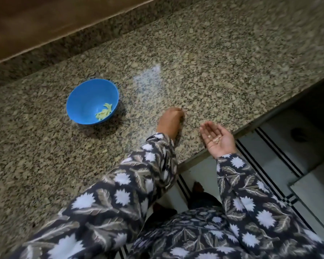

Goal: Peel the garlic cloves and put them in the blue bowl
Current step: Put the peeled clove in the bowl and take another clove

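The blue bowl (82, 99) stands on the granite counter (204, 62), left of the middle, with several pale peeled garlic cloves (104, 111) at its bottom. My left hand (170, 121) is to the right of the bowl, back up, with its bent fingertips down on the counter; what is under the fingers is hidden. Just past the counter's front edge I hold my right hand (218, 140) palm up with straight fingers. A few small scraps of garlic skin (216, 140) lie on the palm.
A brown wooden surface (45, 21) runs along the back of the counter at the upper left. The counter's front edge (251, 126) slants from lower middle to upper right, and below it is a tiled floor (288, 165) with dark stripes.
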Tool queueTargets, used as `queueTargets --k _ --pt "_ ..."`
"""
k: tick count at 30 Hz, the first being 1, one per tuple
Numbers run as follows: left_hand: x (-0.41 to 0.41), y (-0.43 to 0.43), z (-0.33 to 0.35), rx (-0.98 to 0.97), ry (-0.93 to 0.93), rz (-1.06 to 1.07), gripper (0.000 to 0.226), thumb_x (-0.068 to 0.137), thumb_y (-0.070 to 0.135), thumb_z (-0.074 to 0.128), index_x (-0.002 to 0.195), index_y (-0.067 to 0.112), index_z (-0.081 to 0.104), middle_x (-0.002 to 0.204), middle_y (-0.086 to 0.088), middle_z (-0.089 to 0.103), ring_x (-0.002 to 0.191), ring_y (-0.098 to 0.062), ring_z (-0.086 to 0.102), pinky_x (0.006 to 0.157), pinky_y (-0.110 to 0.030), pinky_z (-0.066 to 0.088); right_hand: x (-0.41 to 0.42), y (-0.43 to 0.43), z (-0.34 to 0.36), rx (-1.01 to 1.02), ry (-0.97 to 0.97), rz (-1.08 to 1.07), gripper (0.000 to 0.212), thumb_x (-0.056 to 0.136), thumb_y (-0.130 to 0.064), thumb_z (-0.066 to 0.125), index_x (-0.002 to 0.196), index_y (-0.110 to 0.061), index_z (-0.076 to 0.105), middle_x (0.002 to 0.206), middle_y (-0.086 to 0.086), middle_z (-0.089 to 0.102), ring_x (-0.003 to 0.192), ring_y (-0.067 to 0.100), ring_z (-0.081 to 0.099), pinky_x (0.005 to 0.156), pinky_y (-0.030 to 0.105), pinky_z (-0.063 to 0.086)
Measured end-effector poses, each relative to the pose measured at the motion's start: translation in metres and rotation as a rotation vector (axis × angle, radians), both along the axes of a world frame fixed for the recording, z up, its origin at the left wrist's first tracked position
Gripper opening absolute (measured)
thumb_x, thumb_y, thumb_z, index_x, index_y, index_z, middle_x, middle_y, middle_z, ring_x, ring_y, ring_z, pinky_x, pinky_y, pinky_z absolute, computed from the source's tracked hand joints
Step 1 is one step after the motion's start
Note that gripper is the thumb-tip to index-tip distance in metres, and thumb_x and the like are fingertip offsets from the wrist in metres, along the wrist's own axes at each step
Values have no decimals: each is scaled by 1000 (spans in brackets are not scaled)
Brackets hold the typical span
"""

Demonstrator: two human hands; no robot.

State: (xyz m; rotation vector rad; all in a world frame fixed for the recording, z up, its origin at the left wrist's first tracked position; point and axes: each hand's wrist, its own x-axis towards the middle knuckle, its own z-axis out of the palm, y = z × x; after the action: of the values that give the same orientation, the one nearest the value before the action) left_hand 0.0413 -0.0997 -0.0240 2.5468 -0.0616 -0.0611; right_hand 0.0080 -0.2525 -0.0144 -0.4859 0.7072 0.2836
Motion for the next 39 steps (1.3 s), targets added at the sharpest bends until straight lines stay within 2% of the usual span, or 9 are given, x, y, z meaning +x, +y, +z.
queueTargets --k 4,7,10,13,17,23,26,30,39 --pt "-1 -8 24 -746 152 419 20 79 0 68 99 4 70 99 -7 71 83 -8 66 73 -14 53 11 7 0 8 55 104 36 99 -20 34 86 3 59 77 16 67 77 25 66 72 34 56" --pt "-9 -26 47 -722 205 170 22 79 -1 68 99 8 70 98 -2 71 86 -7 67 77 -18 54 16 18 2 42 106 134 32 98 -18 35 83 -1 56 78 15 62 83 21 59 89 34 48" --pt "-23 -33 56 -616 277 57 22 80 -2 66 98 11 71 114 -2 67 97 -3 63 79 -14 52 17 24 4 12 98 223 29 97 -18 34 79 -6 55 72 12 57 67 17 53 71 29 43" --pt "-34 -10 57 -806 176 195 23 82 0 64 100 13 70 112 -3 67 104 -15 64 87 -24 52 10 26 4 148 48 165 24 95 -11 41 86 2 59 79 16 63 71 23 63 67 34 57" --pt "-84 56 37 -455 -10 202 35 90 0 55 121 15 60 131 -2 55 120 -12 52 99 -15 40 -3 23 8 208 -72 23 30 96 -14 39 85 4 60 74 17 68 66 24 69 68 33 58" --pt "-164 158 -9 232 -25 -570 55 99 40 30 142 7 34 149 -8 31 139 -22 28 117 -29 13 -39 16 -5 203 -109 -379 45 98 -15 33 72 5 64 70 17 68 62 25 69 61 34 59" --pt "-164 160 -16 291 15 -610 59 99 45 18 148 12 14 154 -2 13 143 -13 10 116 -21 -6 -58 21 -13 215 -103 -452 44 98 -15 32 74 5 63 71 18 68 63 27 69 61 37 59" --pt "-130 120 -30 377 -1 -601 60 95 52 -1 146 21 -13 155 4 -15 141 -5 -16 117 -29 -9 -79 25 -19 178 -105 -457 53 98 -17 35 65 6 70 76 18 70 69 27 70 71 37 58" --pt "-42 12 -39 407 -13 -526 70 96 56 6 148 13 -10 157 -5 -12 144 -16 -10 114 -33 -11 -106 12 -21 58 -56 -458 43 97 -18 38 75 4 67 75 15 70 71 25 70 70 34 59"
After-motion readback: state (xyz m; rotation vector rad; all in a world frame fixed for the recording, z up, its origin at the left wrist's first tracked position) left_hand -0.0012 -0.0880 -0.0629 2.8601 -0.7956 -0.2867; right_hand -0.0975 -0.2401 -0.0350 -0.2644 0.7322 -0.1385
